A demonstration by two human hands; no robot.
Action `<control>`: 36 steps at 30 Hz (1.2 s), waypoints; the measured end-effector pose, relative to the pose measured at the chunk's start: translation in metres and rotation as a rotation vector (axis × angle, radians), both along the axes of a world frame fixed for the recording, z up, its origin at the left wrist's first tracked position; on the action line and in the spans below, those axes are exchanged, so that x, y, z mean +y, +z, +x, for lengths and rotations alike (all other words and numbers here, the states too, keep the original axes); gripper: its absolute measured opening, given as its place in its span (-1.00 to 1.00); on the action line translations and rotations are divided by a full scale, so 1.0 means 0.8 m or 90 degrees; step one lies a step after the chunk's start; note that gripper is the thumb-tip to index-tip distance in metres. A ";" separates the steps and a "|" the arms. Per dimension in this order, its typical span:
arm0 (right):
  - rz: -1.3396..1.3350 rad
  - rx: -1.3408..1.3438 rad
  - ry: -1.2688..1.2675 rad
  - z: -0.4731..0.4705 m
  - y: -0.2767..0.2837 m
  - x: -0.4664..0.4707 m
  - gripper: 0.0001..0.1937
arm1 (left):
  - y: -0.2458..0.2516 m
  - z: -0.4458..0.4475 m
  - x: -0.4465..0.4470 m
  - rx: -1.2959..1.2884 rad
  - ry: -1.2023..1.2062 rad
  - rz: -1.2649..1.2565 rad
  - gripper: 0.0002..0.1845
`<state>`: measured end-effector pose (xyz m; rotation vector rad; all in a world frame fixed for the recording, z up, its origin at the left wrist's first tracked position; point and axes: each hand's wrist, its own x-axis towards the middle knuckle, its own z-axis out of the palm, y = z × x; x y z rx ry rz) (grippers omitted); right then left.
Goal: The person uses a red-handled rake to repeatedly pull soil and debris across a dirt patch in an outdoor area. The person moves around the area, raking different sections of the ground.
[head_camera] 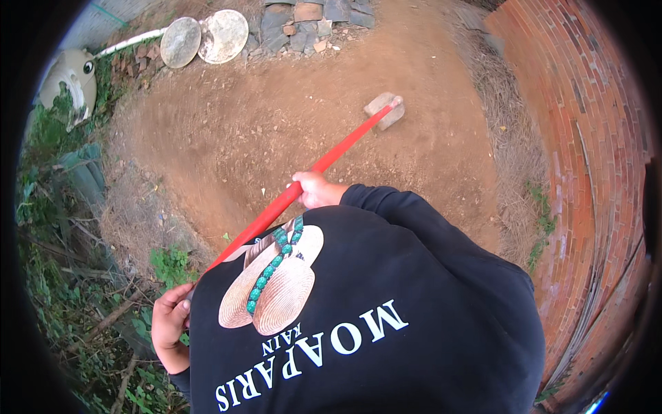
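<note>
A hoe with a red handle (341, 151) runs slantwise across the ground in front of me. Its broad, dirt-coated blade (385, 111) rests on or just over the bare brown soil. My right hand (316, 190) is wrapped around the middle of the handle, close to my chest. At the lower left, my left hand (173, 316) grips the near end of the handle beside my black printed shirt (372, 269); the shirt hides part of its fingers and the handle's end.
A red brick wall (584, 134) curves along the right, with dry grass (512, 134) at its foot. Shrubs and branches (98, 331) fill the left. Beyond the soil lie two round discs (223, 36), a white pipe (132, 41), a pale basin-like object (72, 83) and stacked tiles (279, 18).
</note>
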<state>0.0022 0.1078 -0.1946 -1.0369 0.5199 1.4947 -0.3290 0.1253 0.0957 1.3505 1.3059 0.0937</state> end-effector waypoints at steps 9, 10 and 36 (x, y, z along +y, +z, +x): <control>-0.040 -0.050 0.048 0.005 -0.012 0.075 -0.82 | -0.021 0.014 0.027 -0.016 0.022 0.031 -0.67; 0.021 -0.001 0.058 -0.014 -0.014 0.084 -0.84 | 0.001 0.002 0.034 0.113 -0.085 0.144 -0.65; -0.031 -0.027 -0.084 0.185 -0.007 0.168 -0.88 | -0.001 0.204 0.146 0.023 -0.071 0.051 -0.65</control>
